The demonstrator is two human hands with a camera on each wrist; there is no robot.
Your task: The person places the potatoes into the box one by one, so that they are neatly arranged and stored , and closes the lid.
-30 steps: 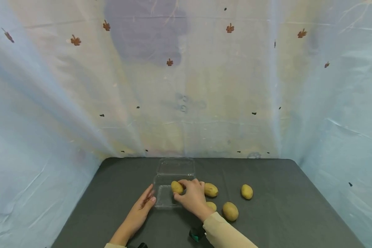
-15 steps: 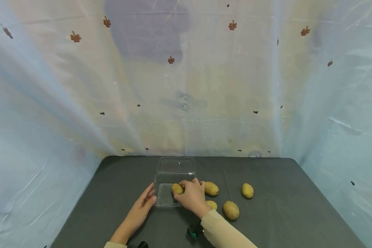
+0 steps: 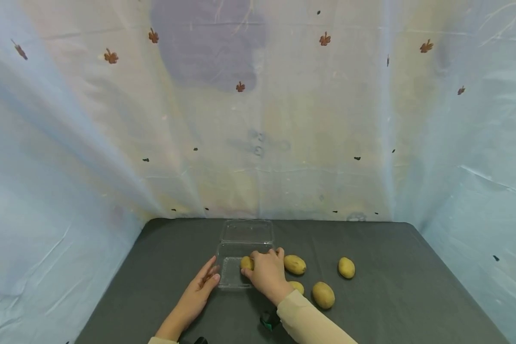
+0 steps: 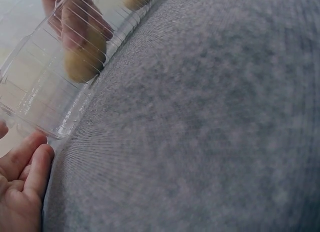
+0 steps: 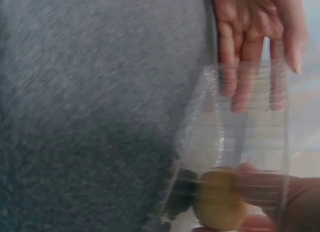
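Potato (image 3: 246,263): likely firm, fairly light, prone to roll; best taken around its middle. Your right grip (image 3: 266,270) pinches it between thumb and fingers, inside the clear container (image 3: 228,275). Your left grip (image 3: 196,292) has fingers extended beside the container wall; contact unclear. Other potatoes (image 3: 295,264) lie right of your right grip.

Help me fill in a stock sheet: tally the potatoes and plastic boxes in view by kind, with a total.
Potatoes: 5
Plastic box: 1
Total: 6
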